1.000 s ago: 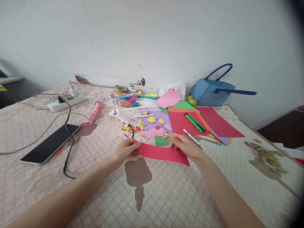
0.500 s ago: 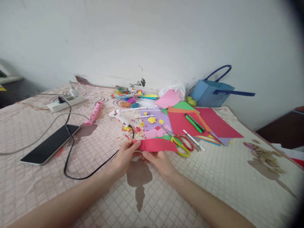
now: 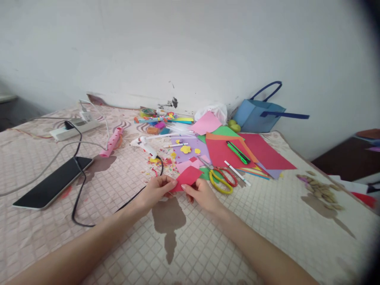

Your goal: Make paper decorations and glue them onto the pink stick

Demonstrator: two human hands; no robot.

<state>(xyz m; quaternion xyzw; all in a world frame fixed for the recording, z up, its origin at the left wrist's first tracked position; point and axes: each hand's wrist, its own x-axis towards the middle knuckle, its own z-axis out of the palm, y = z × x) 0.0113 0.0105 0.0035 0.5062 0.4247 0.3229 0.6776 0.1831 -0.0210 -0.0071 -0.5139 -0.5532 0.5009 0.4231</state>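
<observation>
A small red paper piece is held up in front of me, its far end pointing up and to the right. My left hand pinches its left edge between thumb and fingers. Close beside it, my right hand grips the lower edge with the thumb on top. Scissors with yellow and red handles lie just beyond my right hand. Behind my left hand rests a white glue gun, its black cord running toward me, near colored paper scraps.
Red sheets, a green cutter and a white marker lie at the right. A blue bag stands by the wall. A black tablet, pink tube and power strip are at the left.
The red paper strip, earlier stretched out flat to the right, now looks shorter and angled upward between my hands. The view has shifted slightly to the right.
</observation>
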